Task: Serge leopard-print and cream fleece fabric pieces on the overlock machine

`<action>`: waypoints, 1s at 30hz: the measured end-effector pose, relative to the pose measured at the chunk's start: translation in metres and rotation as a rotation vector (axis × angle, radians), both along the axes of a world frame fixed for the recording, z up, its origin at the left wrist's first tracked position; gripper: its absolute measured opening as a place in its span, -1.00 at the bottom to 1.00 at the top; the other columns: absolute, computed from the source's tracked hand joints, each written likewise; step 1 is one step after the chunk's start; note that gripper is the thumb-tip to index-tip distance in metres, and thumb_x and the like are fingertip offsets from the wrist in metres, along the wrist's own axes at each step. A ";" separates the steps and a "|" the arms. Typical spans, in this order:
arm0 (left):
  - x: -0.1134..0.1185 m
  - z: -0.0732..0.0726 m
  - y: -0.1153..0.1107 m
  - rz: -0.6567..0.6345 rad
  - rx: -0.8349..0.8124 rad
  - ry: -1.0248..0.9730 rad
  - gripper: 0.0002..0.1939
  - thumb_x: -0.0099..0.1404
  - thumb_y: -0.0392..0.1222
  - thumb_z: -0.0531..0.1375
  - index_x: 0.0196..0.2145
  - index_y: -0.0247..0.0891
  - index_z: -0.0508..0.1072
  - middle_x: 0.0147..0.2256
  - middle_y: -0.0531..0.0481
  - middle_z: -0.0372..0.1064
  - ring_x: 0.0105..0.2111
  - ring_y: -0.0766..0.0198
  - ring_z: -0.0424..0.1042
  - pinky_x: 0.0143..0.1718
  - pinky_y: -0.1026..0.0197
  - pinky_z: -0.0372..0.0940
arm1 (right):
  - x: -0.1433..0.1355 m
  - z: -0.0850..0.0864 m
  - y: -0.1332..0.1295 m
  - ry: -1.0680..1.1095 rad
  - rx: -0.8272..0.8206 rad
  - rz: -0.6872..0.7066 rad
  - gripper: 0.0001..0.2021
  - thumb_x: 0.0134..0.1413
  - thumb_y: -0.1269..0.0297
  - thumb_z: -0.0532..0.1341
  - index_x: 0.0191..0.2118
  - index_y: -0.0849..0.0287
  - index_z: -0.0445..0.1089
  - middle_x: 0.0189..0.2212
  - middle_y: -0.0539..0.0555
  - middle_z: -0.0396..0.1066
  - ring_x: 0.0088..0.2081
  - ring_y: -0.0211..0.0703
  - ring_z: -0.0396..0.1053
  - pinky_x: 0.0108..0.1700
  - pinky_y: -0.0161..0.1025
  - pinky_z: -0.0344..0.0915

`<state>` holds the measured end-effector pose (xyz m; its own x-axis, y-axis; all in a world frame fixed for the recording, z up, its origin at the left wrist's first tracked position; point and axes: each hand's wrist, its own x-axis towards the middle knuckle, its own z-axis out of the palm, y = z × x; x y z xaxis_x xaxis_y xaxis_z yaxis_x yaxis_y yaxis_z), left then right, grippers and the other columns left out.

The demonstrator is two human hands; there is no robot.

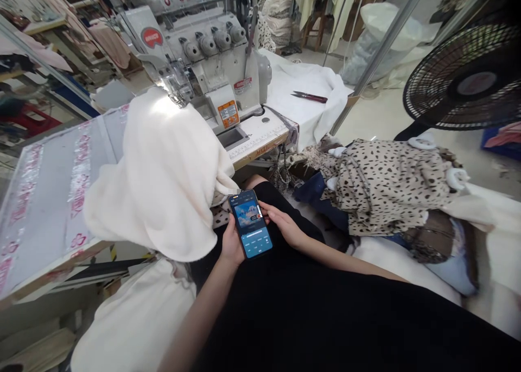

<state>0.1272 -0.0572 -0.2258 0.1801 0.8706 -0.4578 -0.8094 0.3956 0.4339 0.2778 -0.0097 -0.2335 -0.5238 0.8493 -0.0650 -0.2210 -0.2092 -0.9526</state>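
Note:
A smartphone [251, 233] with its screen lit blue is held upright over my lap. My left hand [233, 244] grips its left edge, the thumb along the side and the other fingers hidden behind it. My right hand [283, 224] is at the phone's right edge, its fingers bent together against the side, the tips partly hidden. Just beyond the phone, a cream fleece cloth [163, 171] hangs from the sewing machine [211, 51], bunched under the needle area.
Thread snips [309, 96] lie on white fabric [305, 73] to the machine's right. A spotted garment pile [386, 182] sits at my right, below a black fan [468, 79]. The table [52, 187] extends left, with more cream cloth [138, 317] beneath it.

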 end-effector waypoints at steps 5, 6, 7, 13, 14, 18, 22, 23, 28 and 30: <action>0.001 0.001 0.000 0.017 -0.006 -0.009 -0.38 0.27 0.13 -0.15 -0.04 -0.48 0.32 -0.13 -0.32 0.35 -0.01 -0.10 0.24 0.02 -0.15 0.08 | -0.001 0.000 0.000 -0.017 -0.013 -0.007 -0.49 0.08 -0.03 0.06 0.10 0.11 0.20 -0.04 0.08 0.32 -0.07 -0.09 0.25 -0.04 -0.13 0.18; 0.001 0.001 0.000 0.019 -0.005 -0.012 -0.38 0.28 0.13 -0.16 -0.05 -0.48 0.33 -0.13 -0.32 0.35 -0.01 -0.10 0.24 0.02 -0.15 0.08 | 0.000 0.000 -0.001 -0.021 -0.013 -0.006 -0.49 0.08 -0.03 0.06 0.10 0.10 0.20 -0.05 0.08 0.32 -0.08 -0.09 0.26 -0.04 -0.13 0.18; 0.001 0.001 0.000 0.019 -0.004 -0.012 -0.38 0.28 0.13 -0.16 -0.05 -0.48 0.33 -0.13 -0.32 0.35 -0.01 -0.09 0.25 0.02 -0.15 0.08 | 0.000 0.000 -0.001 -0.023 -0.012 -0.007 -0.49 0.08 -0.03 0.06 0.10 0.10 0.20 -0.05 0.08 0.32 -0.09 -0.09 0.26 -0.04 -0.12 0.19; 0.002 0.001 -0.001 0.021 -0.006 -0.006 -0.39 0.29 0.12 -0.17 -0.07 -0.47 0.35 -0.15 -0.30 0.37 -0.02 -0.06 0.26 0.03 -0.12 0.09 | 0.000 0.000 -0.001 -0.031 -0.010 -0.010 -0.50 0.08 -0.01 0.07 0.10 0.10 0.20 -0.09 0.07 0.34 -0.13 -0.12 0.27 -0.05 -0.13 0.18; 0.002 0.001 -0.001 0.021 -0.005 -0.008 -0.39 0.28 0.12 -0.16 -0.07 -0.47 0.35 -0.15 -0.30 0.37 -0.02 -0.06 0.26 0.03 -0.12 0.09 | 0.000 -0.001 -0.002 -0.037 -0.006 -0.011 -0.50 0.08 -0.01 0.07 0.10 0.10 0.20 -0.09 0.07 0.34 -0.14 -0.13 0.27 -0.05 -0.13 0.18; 0.001 -0.002 -0.001 0.021 -0.004 -0.014 -0.39 0.28 0.13 -0.14 -0.05 -0.47 0.34 -0.14 -0.30 0.36 -0.01 -0.07 0.25 0.03 -0.12 0.09 | 0.001 -0.003 -0.002 -0.049 0.009 -0.013 -0.51 0.09 0.00 0.06 0.11 0.10 0.19 -0.10 0.07 0.34 -0.15 -0.14 0.27 -0.03 -0.12 0.17; 0.001 -0.004 0.000 0.030 0.002 -0.013 -0.39 0.28 0.13 -0.15 -0.05 -0.46 0.34 -0.12 -0.29 0.35 -0.02 -0.05 0.26 0.03 -0.10 0.09 | 0.001 -0.004 -0.002 -0.048 0.008 -0.007 -0.51 0.10 0.02 0.06 0.11 0.11 0.18 -0.10 0.07 0.35 -0.17 -0.15 0.27 -0.04 -0.12 0.17; 0.001 -0.005 0.000 0.028 0.002 -0.014 -0.39 0.28 0.13 -0.15 -0.05 -0.47 0.33 -0.12 -0.30 0.35 -0.02 -0.06 0.26 0.03 -0.10 0.10 | 0.001 -0.005 -0.002 -0.048 0.009 -0.006 -0.51 0.10 0.03 0.06 0.12 0.11 0.18 -0.11 0.07 0.35 -0.18 -0.15 0.27 -0.05 -0.12 0.18; 0.001 -0.005 -0.002 0.039 -0.015 -0.024 -0.42 0.27 0.13 -0.12 -0.08 -0.43 0.37 -0.16 -0.24 0.38 -0.05 -0.03 0.29 0.03 -0.08 0.11 | 0.000 -0.003 -0.003 -0.089 0.015 -0.017 -0.52 0.09 0.03 0.07 0.11 0.07 0.19 -0.06 0.03 0.33 -0.19 -0.17 0.27 -0.02 -0.11 0.17; 0.001 -0.005 -0.002 0.054 -0.032 -0.018 -0.45 0.27 0.11 -0.10 -0.10 -0.41 0.38 -0.17 -0.21 0.39 -0.07 0.00 0.31 0.03 -0.06 0.11 | 0.000 -0.001 -0.002 -0.100 0.012 -0.014 -0.52 0.08 0.03 0.08 0.11 0.06 0.19 -0.02 0.03 0.30 -0.19 -0.17 0.27 0.00 -0.10 0.15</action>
<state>0.1281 -0.0589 -0.2306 0.1418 0.8643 -0.4826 -0.8376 0.3645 0.4068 0.2778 -0.0122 -0.2346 -0.5036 0.8574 -0.1062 -0.1275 -0.1954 -0.9724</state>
